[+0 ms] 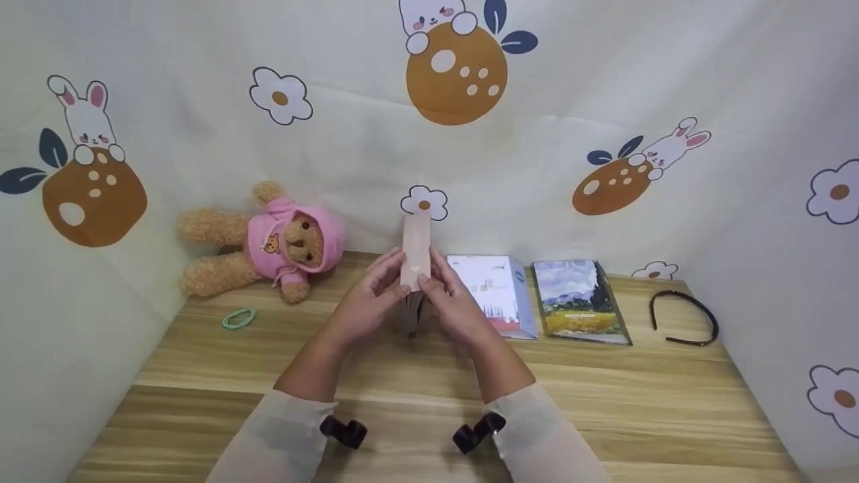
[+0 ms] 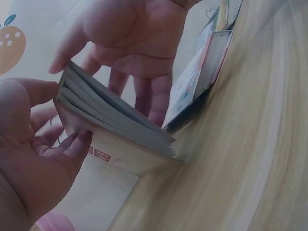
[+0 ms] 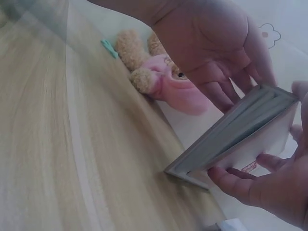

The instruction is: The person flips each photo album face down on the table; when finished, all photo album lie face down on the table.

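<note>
Both hands hold a book (image 1: 416,245) with a plain beige spine, upright above the table. My left hand (image 1: 366,295) grips it from the left side, its thumb on the spine's lower end. From the right side my right hand (image 1: 458,302) grips it, thumb also near the spine. In the left wrist view the book (image 2: 125,154) has its page edges showing, slightly fanned between the covers. A small red print shows on the pale cover (image 3: 269,149) in the right wrist view. The book's lower edge is close to the tabletop; whether it touches is hard to tell.
Right of the hands lie a white book with a blue spine (image 1: 486,288) and a book with a painted landscape cover (image 1: 577,295). Beyond them is a black headband (image 1: 715,325). A teddy bear in a pink hoodie (image 1: 265,245) and a green hair tie (image 1: 235,326) lie left.
</note>
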A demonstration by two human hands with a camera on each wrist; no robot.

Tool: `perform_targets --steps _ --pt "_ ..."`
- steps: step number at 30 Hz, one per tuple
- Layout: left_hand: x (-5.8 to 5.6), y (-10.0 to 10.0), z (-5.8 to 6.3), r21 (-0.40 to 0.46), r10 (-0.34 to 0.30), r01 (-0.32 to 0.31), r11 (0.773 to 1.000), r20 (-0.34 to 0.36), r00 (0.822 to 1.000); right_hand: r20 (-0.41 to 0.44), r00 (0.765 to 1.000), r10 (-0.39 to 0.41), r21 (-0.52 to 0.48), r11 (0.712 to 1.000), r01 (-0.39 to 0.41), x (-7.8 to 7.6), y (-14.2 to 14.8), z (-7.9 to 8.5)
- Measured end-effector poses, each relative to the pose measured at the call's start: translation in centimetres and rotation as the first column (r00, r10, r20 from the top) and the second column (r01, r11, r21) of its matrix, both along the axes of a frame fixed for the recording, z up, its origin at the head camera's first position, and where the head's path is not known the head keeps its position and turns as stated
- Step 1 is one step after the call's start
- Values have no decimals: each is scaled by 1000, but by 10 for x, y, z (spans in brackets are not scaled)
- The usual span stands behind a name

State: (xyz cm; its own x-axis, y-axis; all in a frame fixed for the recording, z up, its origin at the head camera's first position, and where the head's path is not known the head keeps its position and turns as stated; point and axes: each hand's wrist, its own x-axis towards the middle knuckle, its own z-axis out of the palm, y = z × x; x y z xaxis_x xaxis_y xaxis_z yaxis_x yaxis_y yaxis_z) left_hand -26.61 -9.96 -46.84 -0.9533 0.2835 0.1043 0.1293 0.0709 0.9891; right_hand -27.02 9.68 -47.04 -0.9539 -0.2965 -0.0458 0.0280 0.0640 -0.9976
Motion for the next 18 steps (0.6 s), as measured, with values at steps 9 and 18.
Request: perform_targets --steps 9,18 --pt "-3 -4 -5 39 22 -29 999 159 987 20 1000 -6 -15 1000 6 -2 -3 -7" --pt "-7 -8 -17 -64 163 -154 986 173 971 -76 987 -144 3 989 145 -9 1 -14"
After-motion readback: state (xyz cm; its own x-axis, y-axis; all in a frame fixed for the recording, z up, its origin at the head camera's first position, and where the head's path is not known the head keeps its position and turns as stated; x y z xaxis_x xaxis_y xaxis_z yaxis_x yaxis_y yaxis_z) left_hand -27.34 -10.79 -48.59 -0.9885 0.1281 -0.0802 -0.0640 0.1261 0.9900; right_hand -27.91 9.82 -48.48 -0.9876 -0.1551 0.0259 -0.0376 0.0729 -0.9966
